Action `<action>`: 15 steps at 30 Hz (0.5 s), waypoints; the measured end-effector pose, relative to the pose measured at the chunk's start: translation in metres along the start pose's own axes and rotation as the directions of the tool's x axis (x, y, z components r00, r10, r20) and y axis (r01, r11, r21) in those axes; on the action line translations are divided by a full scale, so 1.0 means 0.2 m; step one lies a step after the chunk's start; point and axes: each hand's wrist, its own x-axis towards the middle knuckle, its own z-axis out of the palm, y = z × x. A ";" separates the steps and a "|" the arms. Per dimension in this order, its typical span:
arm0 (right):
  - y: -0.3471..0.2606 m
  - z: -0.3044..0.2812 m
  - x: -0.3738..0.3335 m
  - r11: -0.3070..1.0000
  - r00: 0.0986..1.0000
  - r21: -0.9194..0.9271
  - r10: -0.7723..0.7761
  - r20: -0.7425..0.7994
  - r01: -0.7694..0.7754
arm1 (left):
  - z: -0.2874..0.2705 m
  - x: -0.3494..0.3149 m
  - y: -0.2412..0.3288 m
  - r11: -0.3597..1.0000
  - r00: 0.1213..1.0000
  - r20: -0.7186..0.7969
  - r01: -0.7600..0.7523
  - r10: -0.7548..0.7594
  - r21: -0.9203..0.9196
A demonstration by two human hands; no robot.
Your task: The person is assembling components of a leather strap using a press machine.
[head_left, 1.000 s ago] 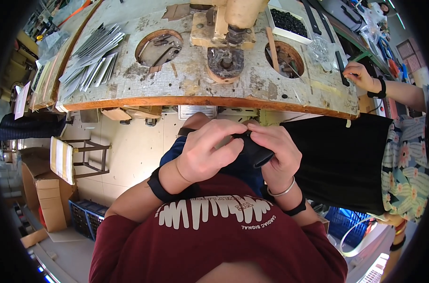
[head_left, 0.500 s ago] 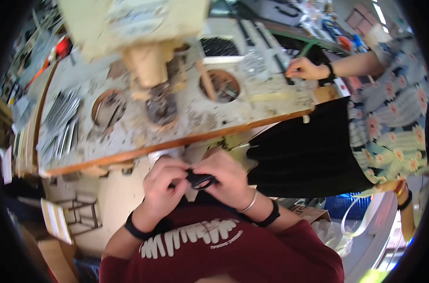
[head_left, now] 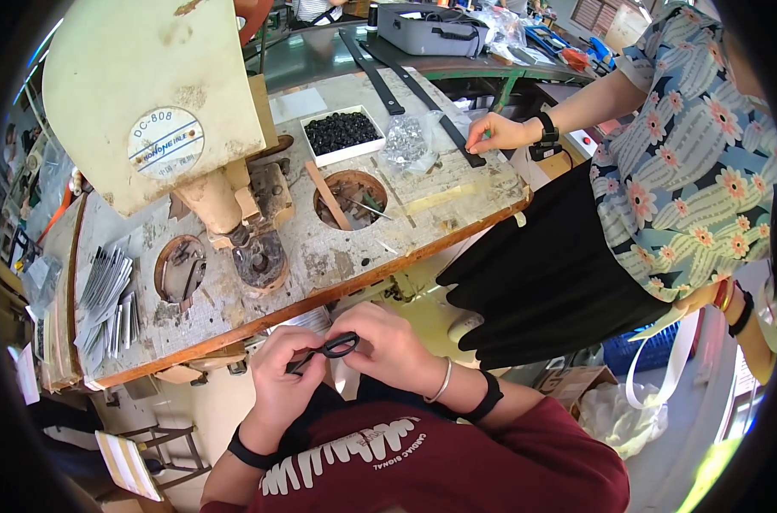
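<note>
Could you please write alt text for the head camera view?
A person's left hand and right hand hold a small black looped piece before a worn workbench. On it stand a cream machine and a white tray of black parts; a co-worker's hand is at a black strap.

Workshop (stained bench [head_left: 324, 267], cream machine [head_left: 106, 85])

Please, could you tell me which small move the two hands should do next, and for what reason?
Perhaps the right hand should gently pinch the open end of the black loop. That end gapes right beside its fingers, and whether they grip it is unclear, while the left hand already pinches the other end.
</note>
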 end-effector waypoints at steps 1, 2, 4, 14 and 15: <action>0.00 0.00 0.00 1.000 1.000 -0.026 -0.014 -0.002 0.014 | 0.01 0.00 -0.01 1.000 1.000 0.001 -0.002 0.002 0.002; 0.00 -0.01 0.00 1.000 1.000 -0.025 -0.015 -0.003 0.015 | 0.02 -0.02 -0.02 0.994 0.996 0.000 0.086 -0.086 -0.067; -0.01 -0.01 0.01 0.999 0.997 -0.005 0.043 0.058 -0.043 | 0.02 -0.03 -0.02 0.976 0.985 0.006 0.171 -0.172 -0.134; 0.07 -0.02 0.03 0.928 0.916 0.141 0.298 0.269 -0.343 | -0.02 -0.02 -0.03 0.836 0.912 0.162 0.410 -0.377 -0.364; 0.06 -0.01 0.03 0.930 0.917 0.140 0.295 0.269 -0.340 | -0.01 -0.01 -0.01 0.847 0.902 0.109 0.431 -0.419 -0.310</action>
